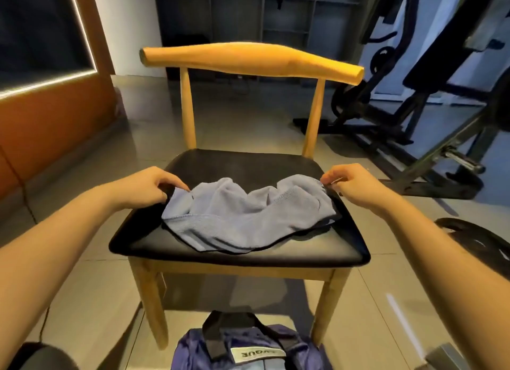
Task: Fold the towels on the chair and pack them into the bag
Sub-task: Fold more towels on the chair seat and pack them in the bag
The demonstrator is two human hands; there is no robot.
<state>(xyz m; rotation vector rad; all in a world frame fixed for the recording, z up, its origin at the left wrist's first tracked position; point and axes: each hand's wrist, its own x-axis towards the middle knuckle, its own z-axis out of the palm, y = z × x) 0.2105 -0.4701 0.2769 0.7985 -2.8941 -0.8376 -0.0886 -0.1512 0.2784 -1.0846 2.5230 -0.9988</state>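
A light blue towel (242, 217) lies rumpled on the black seat of a wooden chair (248, 57). A darker cloth edge shows under its right side. My left hand (146, 187) pinches the towel's far left corner. At the far right corner, my right hand (350, 186) pinches the towel too. Both corners are lifted slightly off the seat. A dark blue bag (248, 350) with black handles and a white label sits on the floor in front of the chair, at the bottom of the view.
Black gym equipment (430, 99) stands on the tiled floor to the right of the chair. A dark round object (474, 240) lies by my right forearm. An orange wall panel (49, 107) runs along the left.
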